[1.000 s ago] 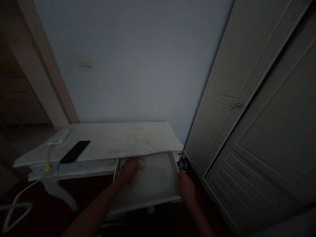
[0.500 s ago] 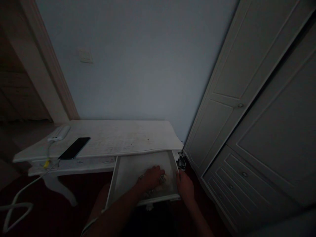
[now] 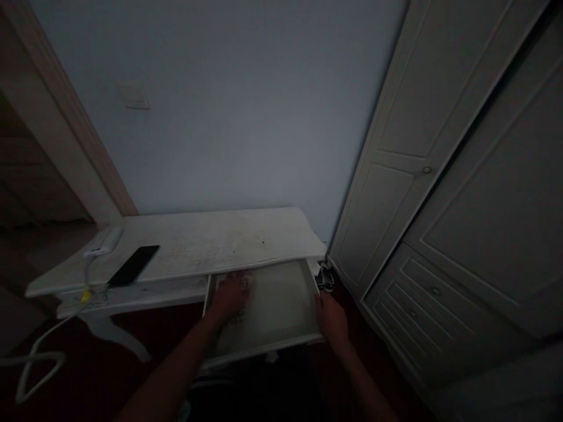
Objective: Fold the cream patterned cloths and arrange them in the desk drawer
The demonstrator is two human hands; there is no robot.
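A white drawer (image 3: 281,305) is pulled out from the white table (image 3: 229,234). My left hand (image 3: 229,294) is inside it at the left back, fingers curled down over a crumpled, dark-patterned light cloth (image 3: 238,316). Motion and dim light blur this hand, and most of the cloth lies hidden under it. At the drawer's right side, my right hand (image 3: 331,316) is closed on the top of the side wall.
A black phone (image 3: 134,265) and a white power strip (image 3: 104,241) with a cable (image 3: 33,354) lie on the table's left. Shoes (image 3: 325,276) stand on the dark red floor beside the table. A grey wardrobe (image 3: 396,205) bounds the right side.
My left hand has swept with the cloth from the drawer's middle right to its left back. My right hand has stayed on the side wall. The view has shifted slightly.
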